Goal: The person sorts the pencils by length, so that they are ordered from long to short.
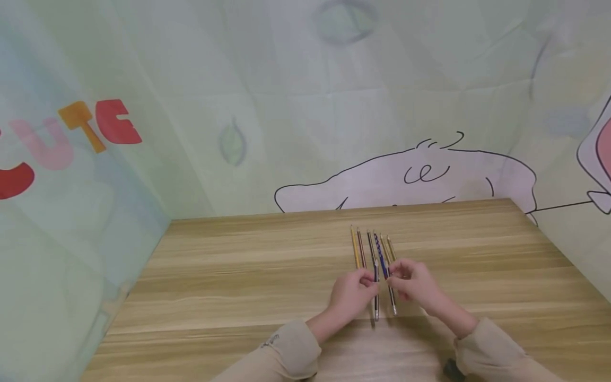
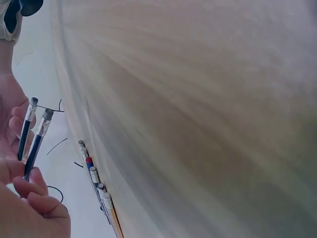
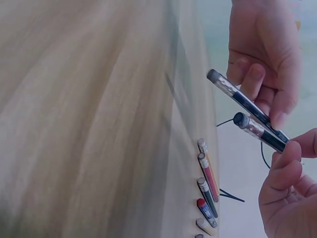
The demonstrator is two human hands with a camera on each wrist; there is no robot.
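In the head view, my left hand point(image 1: 352, 294) pinches a dark pencil point(image 1: 376, 300) between thumb and fingers. My right hand point(image 1: 416, 284) pinches a second dark pencil point(image 1: 393, 300) close to its right. Both pencils have silvery ferrules and dark grey erasers, which point toward me. The right wrist view shows the two held pencils raised above the table, their eraser ends side by side. Beyond the hands lie several pencils in a row: a yellow one point(image 1: 355, 246), a dark red one point(image 1: 360, 246), a black one point(image 1: 370, 244), a blue patterned one point(image 1: 379, 248) and gold-coloured ones point(image 1: 391, 246) at the right.
The wood-grain table point(image 1: 229, 276) extends to both sides of the hands. Behind it hangs a pale green printed backdrop point(image 1: 191, 132) with a cartoon outline and coloured letters. A small dark object point(image 1: 452, 370) shows beside the right sleeve point(image 1: 491, 350).
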